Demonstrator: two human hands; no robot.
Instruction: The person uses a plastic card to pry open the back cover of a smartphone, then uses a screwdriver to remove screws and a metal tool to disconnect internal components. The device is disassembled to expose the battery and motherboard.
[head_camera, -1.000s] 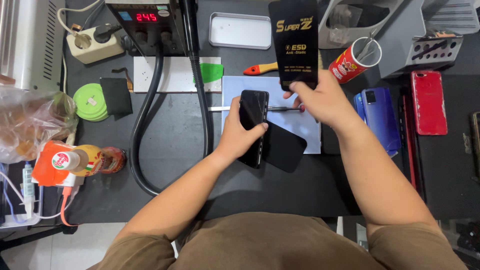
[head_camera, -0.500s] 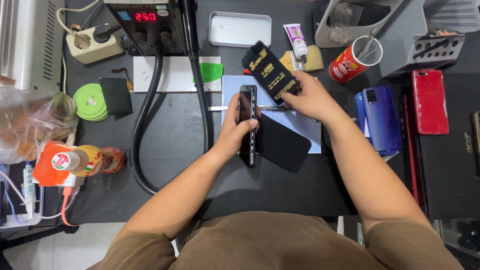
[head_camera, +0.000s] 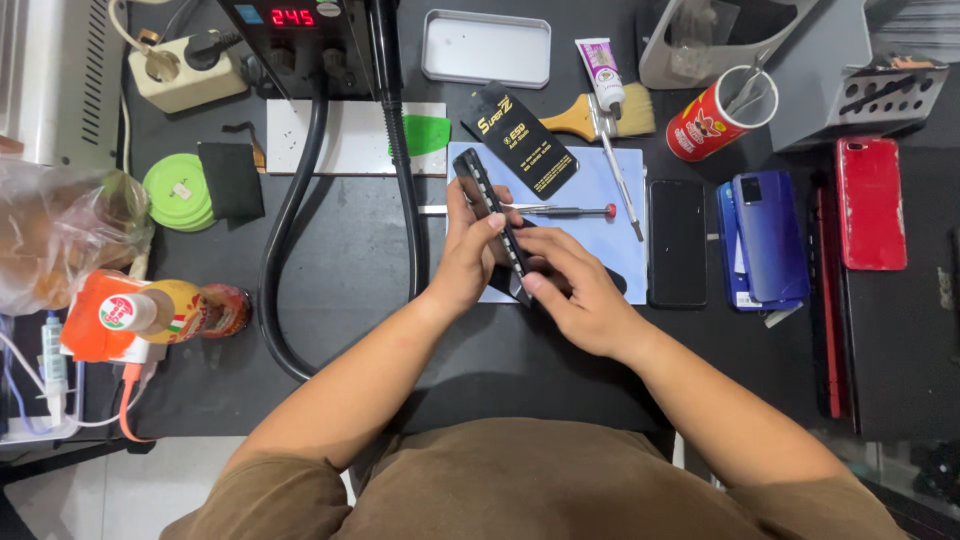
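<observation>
Both hands grip a dark phone.
The left hand (head_camera: 468, 250) pinches the tilted phone (head_camera: 490, 215) edge-up; the right hand (head_camera: 575, 290) clasps its lower end above the blue mat (head_camera: 600, 180).

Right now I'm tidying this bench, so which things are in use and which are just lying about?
In use:
left hand and right hand, both on the black phone, held on edge
light blue mat under them

Lying about:
black packet
screwdriver
brush
red can
red phone
green tape rolls
</observation>
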